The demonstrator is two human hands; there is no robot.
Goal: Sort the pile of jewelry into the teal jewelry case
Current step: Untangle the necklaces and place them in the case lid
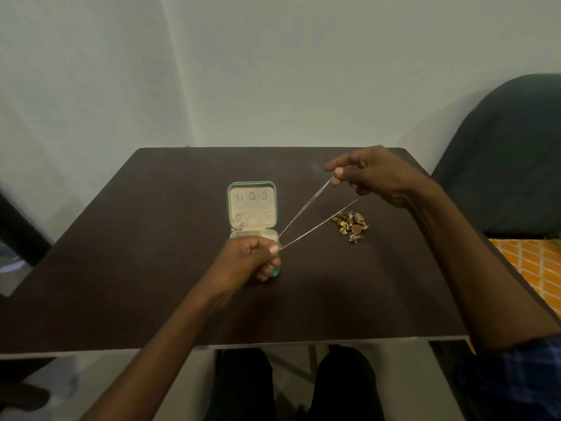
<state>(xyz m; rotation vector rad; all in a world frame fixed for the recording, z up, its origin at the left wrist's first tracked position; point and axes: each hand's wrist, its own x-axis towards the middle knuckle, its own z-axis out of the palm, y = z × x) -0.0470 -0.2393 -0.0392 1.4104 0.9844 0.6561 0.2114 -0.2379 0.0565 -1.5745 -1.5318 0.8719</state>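
Two-handed grip — chain (306, 221) diagonal, far-right.

Dark brown table (151, 299), open teal jewelry case (252, 205) beside jewelry pile (350, 224).

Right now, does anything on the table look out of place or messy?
Nothing looks damaged or spilled. The jewelry pile sits loose on the table, right of the open teal case. Both hands, left and right, hold a thin chain stretched taut.
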